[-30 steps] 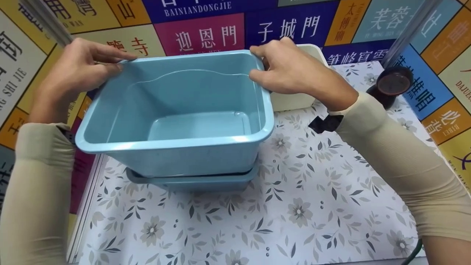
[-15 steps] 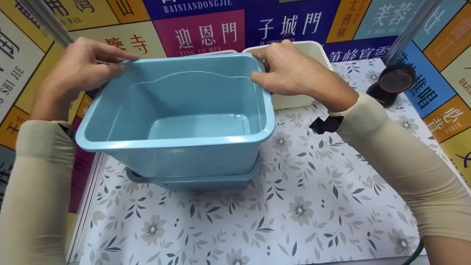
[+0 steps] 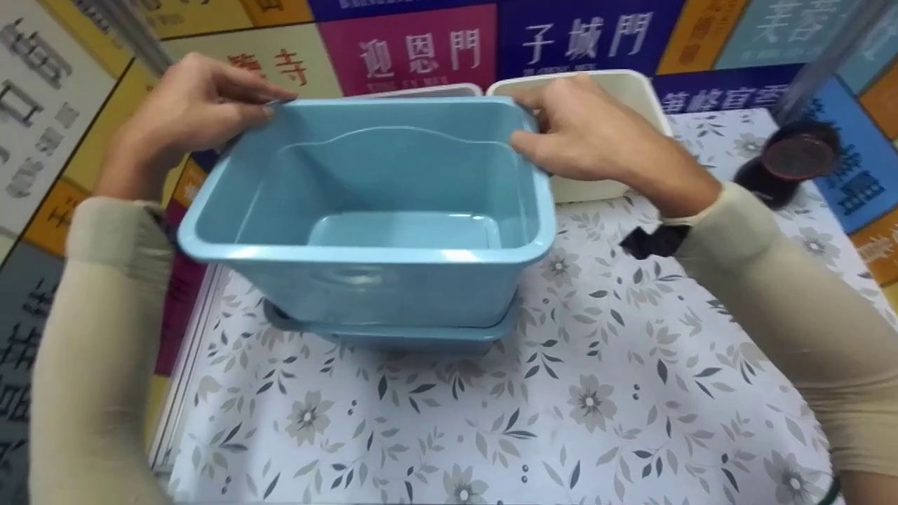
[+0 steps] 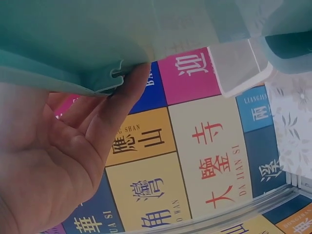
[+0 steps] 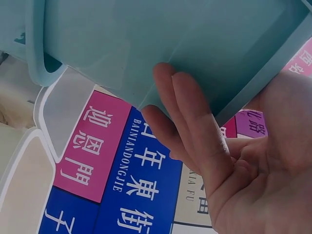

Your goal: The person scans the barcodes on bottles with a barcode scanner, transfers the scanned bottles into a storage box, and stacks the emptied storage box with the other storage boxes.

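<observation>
A light-blue plastic basin [image 3: 403,168], deep and rectangular with nothing visible inside, is held by its two far corners. My left hand [image 3: 186,109] grips the rim at the far left corner; in the left wrist view its fingers lie beneath the rim. At the far right corner my right hand [image 3: 596,137] holds the rim, thumb on the near side. The right wrist view shows these fingers [image 5: 200,126] against the outer wall. Below is a second blue basin [image 3: 414,342], mostly covered by the upper one; how deeply they nest cannot be told.
Behind the basins stand a cream container [image 3: 617,88] and a whitish one [image 3: 445,90], both partly hidden. A dark object with a round face [image 3: 800,154] stands at the right. Lettered panels [image 3: 421,52] wall in the flower-patterned table [image 3: 631,421].
The head view has turned, shifting everything rightward. The upper basin sits slightly lower against the background, uncovering the whitish container's rim behind it. Both hands keep their hold.
</observation>
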A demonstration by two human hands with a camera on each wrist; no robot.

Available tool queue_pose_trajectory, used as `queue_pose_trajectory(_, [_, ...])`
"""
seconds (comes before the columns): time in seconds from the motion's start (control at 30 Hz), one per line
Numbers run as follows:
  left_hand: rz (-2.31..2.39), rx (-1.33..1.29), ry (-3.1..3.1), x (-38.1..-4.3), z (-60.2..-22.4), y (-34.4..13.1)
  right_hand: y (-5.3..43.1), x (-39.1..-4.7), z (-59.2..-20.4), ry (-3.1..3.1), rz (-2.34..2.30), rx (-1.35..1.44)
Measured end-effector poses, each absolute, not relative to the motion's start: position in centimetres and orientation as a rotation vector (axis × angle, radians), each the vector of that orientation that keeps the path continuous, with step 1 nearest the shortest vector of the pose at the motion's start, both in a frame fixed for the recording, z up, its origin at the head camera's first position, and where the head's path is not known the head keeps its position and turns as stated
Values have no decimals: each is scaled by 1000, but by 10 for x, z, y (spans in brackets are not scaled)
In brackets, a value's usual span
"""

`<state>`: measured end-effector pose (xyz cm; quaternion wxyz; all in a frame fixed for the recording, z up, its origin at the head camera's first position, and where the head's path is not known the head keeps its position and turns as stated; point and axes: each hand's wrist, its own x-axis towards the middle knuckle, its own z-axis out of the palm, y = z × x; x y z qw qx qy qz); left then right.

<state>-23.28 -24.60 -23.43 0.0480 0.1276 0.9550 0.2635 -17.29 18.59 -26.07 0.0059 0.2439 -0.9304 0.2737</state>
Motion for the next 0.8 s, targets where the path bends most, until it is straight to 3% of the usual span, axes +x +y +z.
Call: queue_pose_trajectory(0.8, [795, 554, 2875, -235, -261, -258, 178, -178, -275, -3024, 804, 665])
